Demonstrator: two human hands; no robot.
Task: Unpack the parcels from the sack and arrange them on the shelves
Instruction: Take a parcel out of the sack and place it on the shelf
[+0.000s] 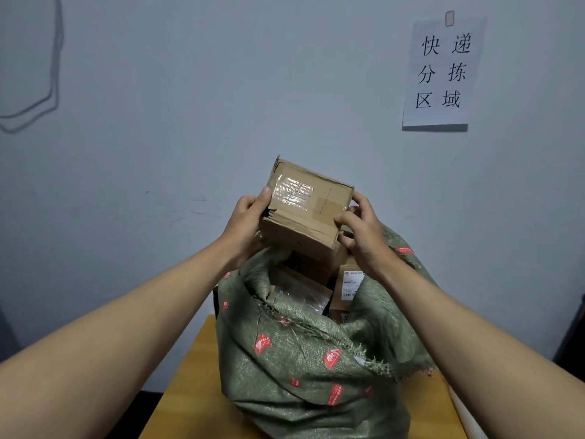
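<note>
A brown cardboard parcel (305, 207) with clear tape across its top hangs above the open mouth of a green woven sack (304, 369) with red marks. My left hand (248, 221) grips the parcel's left side, thumb on top. My right hand (359, 228) holds its right corner. Inside the sack lie several more parcels: a box with a white label (348, 285) at the right and a plastic-wrapped parcel (300, 291) in the middle. No shelves are in view.
The sack stands on a yellow wooden table (193, 375) against a pale wall. A white paper sign (443, 72) with black characters hangs on the wall at upper right. A dark object (569, 331) stands at the right edge.
</note>
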